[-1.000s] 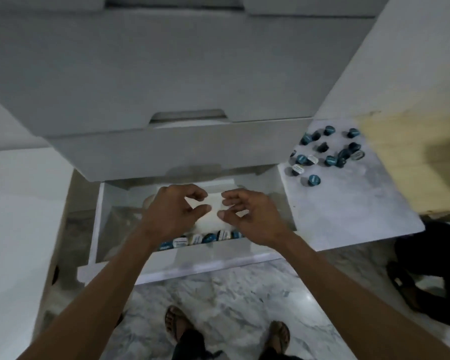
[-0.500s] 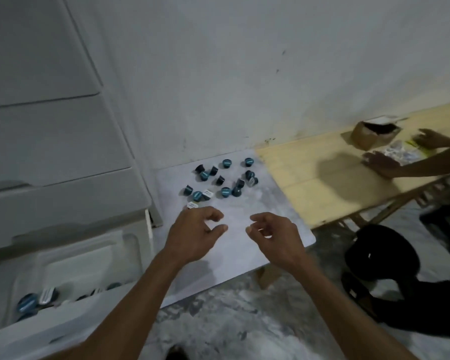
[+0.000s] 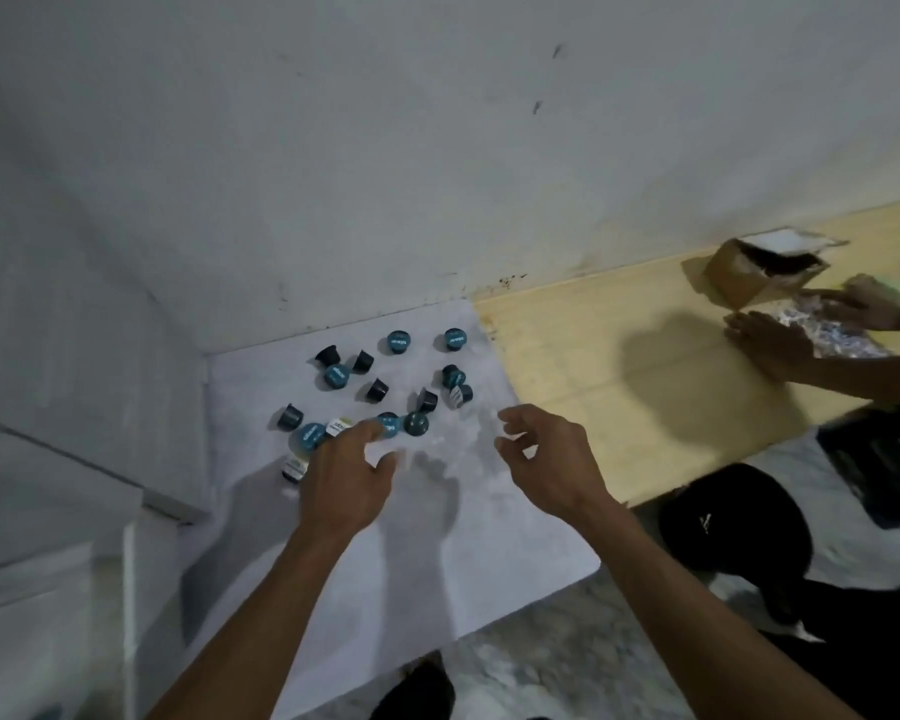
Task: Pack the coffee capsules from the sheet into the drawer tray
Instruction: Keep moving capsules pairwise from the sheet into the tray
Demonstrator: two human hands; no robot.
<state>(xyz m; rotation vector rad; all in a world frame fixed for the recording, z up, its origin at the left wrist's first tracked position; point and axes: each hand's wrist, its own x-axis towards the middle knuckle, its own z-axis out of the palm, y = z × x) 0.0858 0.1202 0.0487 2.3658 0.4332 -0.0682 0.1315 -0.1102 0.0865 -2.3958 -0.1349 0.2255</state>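
Small coffee capsules [image 3: 375, 389], dark-bodied with teal foil lids and a few with pale labelled lids, lie scattered on the far part of the white sheet [image 3: 437, 537] near the wall. Some sit lid-up, others are tipped on their sides.

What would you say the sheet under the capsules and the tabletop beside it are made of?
The sheet looks like thin paper or plastic printed with a pale marble pattern: matte, mottled grey-white, a sharp flat edge. The tabletop looks like light wood or a wood-look laminate: yellowish, with long parallel grain lines.
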